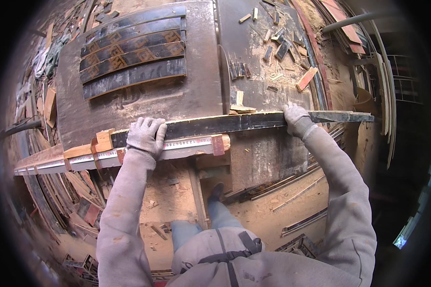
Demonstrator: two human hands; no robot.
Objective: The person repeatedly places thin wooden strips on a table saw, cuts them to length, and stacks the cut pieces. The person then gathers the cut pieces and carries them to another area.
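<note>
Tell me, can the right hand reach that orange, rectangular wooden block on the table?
Probably yes: only dusty tabletop lies between the grey-gloved right hand and the block, though that hand must leave the long, black-faced board.

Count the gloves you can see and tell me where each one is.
2: one grey glove on the left hand, one on the right hand, both at the long dark board. Others could be hidden.
</note>
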